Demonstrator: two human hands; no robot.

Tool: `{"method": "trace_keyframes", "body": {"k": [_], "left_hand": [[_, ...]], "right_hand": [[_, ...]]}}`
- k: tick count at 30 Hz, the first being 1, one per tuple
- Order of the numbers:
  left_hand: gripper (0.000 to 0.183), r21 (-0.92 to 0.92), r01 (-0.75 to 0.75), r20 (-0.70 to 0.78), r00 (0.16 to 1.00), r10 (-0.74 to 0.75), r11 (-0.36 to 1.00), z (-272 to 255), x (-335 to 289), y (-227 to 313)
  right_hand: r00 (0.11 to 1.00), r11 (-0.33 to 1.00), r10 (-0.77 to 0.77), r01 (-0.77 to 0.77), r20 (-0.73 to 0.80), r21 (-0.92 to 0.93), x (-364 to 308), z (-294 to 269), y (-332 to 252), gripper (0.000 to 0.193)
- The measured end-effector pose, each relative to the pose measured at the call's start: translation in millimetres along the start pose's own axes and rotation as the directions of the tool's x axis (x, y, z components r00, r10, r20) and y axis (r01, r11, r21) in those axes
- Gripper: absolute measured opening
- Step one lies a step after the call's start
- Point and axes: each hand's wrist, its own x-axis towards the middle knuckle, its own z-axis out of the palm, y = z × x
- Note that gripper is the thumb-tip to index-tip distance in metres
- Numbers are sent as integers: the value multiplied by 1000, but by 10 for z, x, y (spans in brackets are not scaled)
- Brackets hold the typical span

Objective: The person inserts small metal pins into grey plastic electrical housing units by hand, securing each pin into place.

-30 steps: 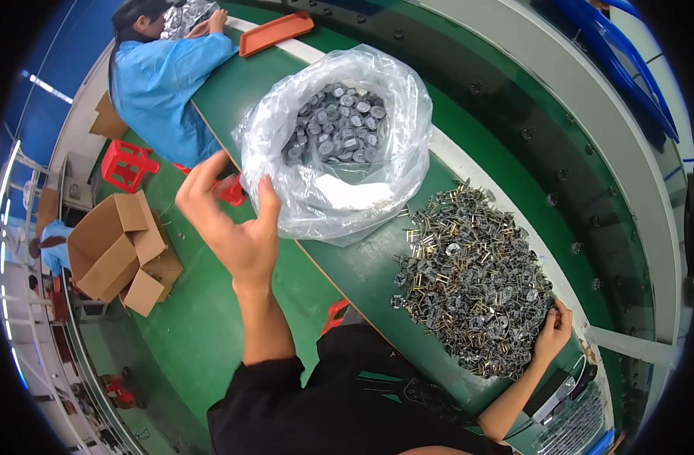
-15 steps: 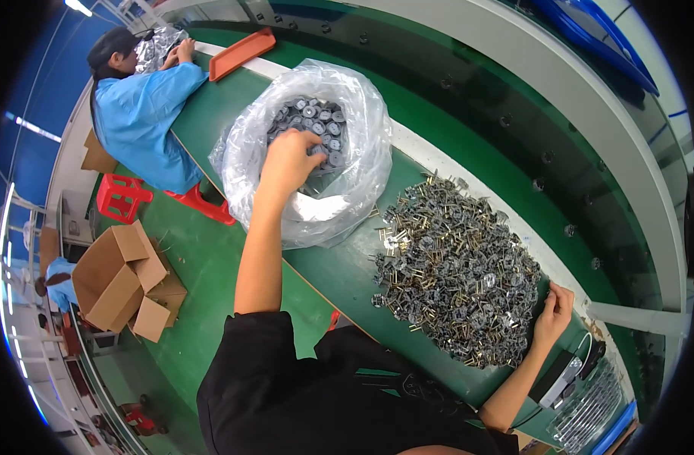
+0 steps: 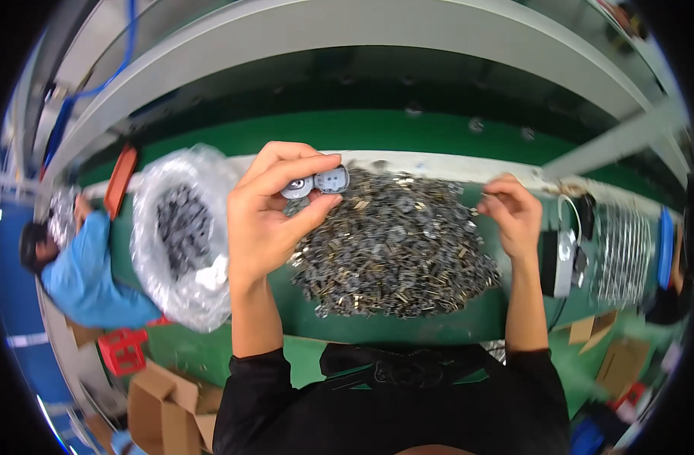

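My left hand (image 3: 267, 216) is raised over the green table (image 3: 407, 133) and pinches two small grey round parts (image 3: 314, 183) between thumb and fingers. Below and to its right lies a big heap of small metal clips (image 3: 400, 250). My right hand (image 3: 513, 212) hovers at the heap's right edge, fingers curled together; whether it holds a clip I cannot tell. A clear plastic bag of dark round parts (image 3: 181, 227) sits left of my left hand.
A person in a blue top (image 3: 81, 273) works at the far left near an orange tray (image 3: 121, 180). Cardboard boxes (image 3: 161, 409) and a red crate (image 3: 123, 350) stand on the floor. A rack of metal rods (image 3: 623, 254) lies at the right.
My left hand has come out of the plastic bag with two grey round parts and risen in front of the heap. My head has turned, so the bag now lies at the left.
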Motion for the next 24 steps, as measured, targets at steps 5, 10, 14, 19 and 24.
{"method": "trace_keyframes", "body": {"k": [5, 10, 14, 19, 24], "left_hand": [[46, -76, -56, 183, 981, 70, 996, 510, 284, 0], [48, -45, -77, 211, 974, 85, 996, 844, 274, -33], [46, -57, -58, 238, 969, 70, 997, 925, 237, -65], [44, -20, -48, 238, 970, 52, 999, 951, 261, -116], [41, -207, 66, 232, 972, -17, 976, 991, 276, -139]], "right_hand": [[928, 917, -348, 367, 133, -159, 216, 403, -598, 17], [879, 821, -475, 454, 25, -346, 251, 501, -736, 17], [927, 875, -375, 363, 26, -321, 225, 498, -662, 15], [940, 899, -342, 325, -9, -293, 226, 569, -541, 13], [918, 933, -357, 344, -170, -103, 224, 629, -397, 11]]}}
